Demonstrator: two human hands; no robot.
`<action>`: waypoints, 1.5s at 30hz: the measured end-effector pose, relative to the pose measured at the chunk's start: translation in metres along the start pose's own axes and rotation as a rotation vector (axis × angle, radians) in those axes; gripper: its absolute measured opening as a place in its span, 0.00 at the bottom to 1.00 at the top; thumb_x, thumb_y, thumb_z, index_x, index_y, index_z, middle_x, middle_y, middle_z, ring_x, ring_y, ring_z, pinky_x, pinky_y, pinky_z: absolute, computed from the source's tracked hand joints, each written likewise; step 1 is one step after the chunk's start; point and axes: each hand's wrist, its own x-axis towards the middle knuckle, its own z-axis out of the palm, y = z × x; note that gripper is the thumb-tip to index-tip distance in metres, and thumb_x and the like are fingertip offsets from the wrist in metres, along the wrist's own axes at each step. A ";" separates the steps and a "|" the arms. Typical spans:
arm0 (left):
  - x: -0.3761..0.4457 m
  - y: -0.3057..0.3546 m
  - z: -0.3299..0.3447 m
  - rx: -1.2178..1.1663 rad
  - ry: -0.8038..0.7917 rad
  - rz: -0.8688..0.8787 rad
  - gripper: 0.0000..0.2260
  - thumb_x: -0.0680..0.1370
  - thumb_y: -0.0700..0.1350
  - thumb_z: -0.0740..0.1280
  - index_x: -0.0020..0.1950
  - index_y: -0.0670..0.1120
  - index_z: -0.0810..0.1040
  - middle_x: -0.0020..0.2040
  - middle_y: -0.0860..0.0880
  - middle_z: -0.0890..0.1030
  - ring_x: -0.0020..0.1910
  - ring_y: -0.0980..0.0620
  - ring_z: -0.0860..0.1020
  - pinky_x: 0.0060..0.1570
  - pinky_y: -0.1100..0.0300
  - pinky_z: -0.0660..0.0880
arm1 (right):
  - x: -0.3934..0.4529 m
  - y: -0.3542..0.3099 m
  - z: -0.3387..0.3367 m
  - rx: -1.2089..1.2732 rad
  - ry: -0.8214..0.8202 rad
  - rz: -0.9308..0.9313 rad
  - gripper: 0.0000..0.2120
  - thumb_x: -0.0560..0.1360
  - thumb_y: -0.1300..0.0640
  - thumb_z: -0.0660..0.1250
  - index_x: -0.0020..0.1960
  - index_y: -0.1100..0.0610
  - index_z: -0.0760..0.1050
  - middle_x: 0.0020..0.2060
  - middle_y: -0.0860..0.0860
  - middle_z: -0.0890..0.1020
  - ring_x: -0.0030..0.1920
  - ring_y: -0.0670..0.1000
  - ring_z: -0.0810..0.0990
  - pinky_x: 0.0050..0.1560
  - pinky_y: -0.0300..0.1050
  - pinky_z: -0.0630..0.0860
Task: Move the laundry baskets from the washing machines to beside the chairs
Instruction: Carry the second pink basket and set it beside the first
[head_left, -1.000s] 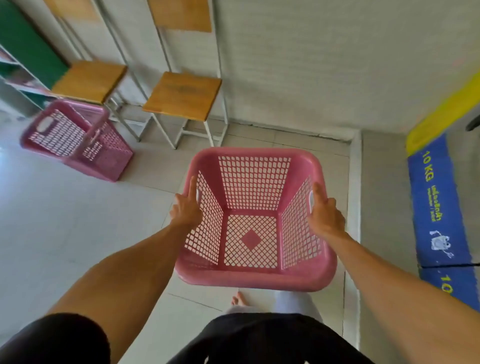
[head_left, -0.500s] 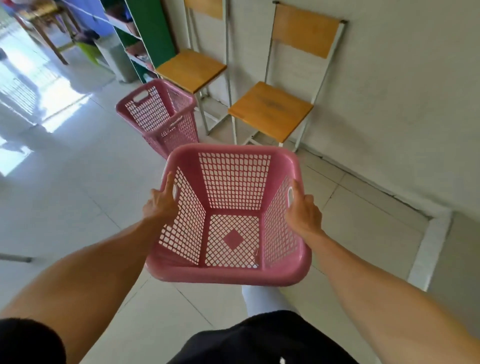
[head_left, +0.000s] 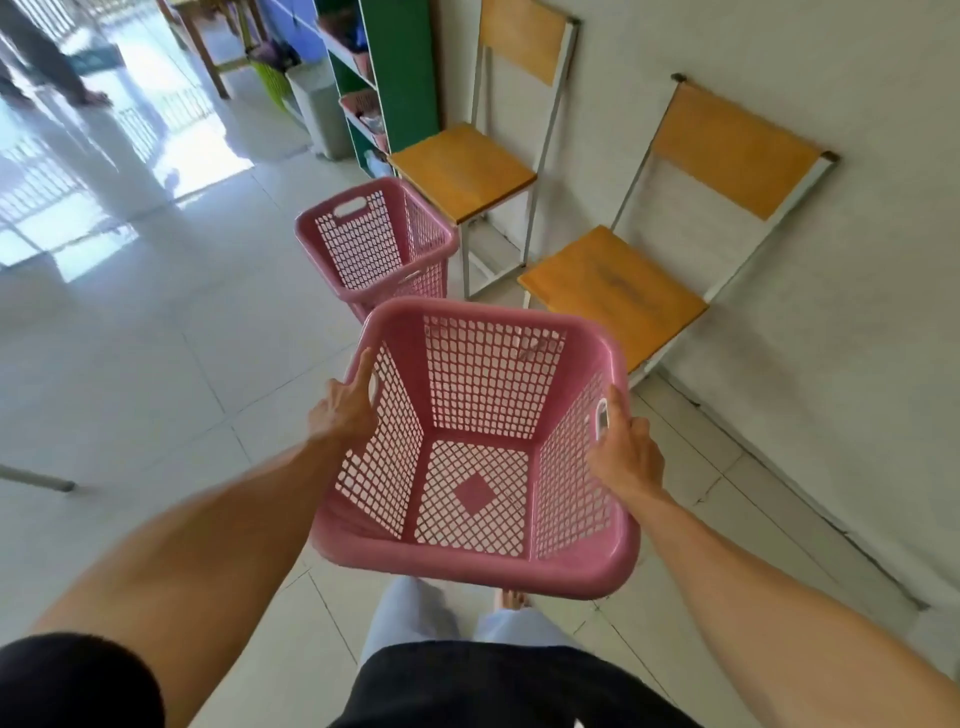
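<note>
your left hand (head_left: 343, 408) is clamped on the left rim of the carried basket (head_left: 475, 558), thumb laid along the top edge and fingers wrapped under it. your right hand (head_left: 626, 454) is clamped the same way on the right rim, at the handle slot. you hold the carried basket clear of the tiled floor (head_left: 130, 364), open side up, nothing inside it.

positions below are given relative to the carried basket, left to right:

- far off to the upper left: a bright doorway area, too washed out to read.
- beyond it, to the left: a green shelf unit (head_left: 397, 78) against the wall, with a grey bin (head_left: 319, 111) beside it.
- just beyond its far rim: a second pink basket (head_left: 376, 241), upright on the tiled floor, also with nothing in it.
- beyond it, centre: the farther chair (head_left: 462, 169), wooden seat, metal frame, touching or nearly touching the second pink basket.
- beyond it, to the right: the nearer chair (head_left: 613, 291), backed against the wall; the carried basket's far right corner overlaps its seat edge in view.
</note>
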 end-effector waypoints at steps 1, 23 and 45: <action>0.013 0.001 -0.001 -0.003 0.006 0.006 0.43 0.79 0.45 0.65 0.75 0.69 0.35 0.52 0.40 0.71 0.36 0.46 0.77 0.27 0.55 0.80 | 0.010 -0.006 0.000 -0.001 0.002 -0.002 0.33 0.81 0.55 0.61 0.77 0.37 0.47 0.51 0.57 0.72 0.35 0.53 0.79 0.34 0.51 0.83; 0.381 0.039 -0.034 -0.007 -0.237 0.580 0.52 0.72 0.35 0.68 0.75 0.71 0.36 0.69 0.43 0.71 0.47 0.47 0.82 0.25 0.62 0.77 | 0.167 -0.138 0.074 0.169 -0.005 0.481 0.33 0.84 0.54 0.57 0.71 0.24 0.42 0.47 0.64 0.78 0.32 0.59 0.82 0.23 0.47 0.79; 0.568 0.033 0.117 0.177 -0.204 0.693 0.46 0.70 0.31 0.66 0.78 0.65 0.53 0.66 0.40 0.75 0.42 0.44 0.83 0.27 0.52 0.81 | 0.280 -0.136 0.272 0.287 -0.112 0.696 0.32 0.80 0.61 0.62 0.75 0.39 0.51 0.59 0.65 0.79 0.53 0.68 0.81 0.49 0.55 0.79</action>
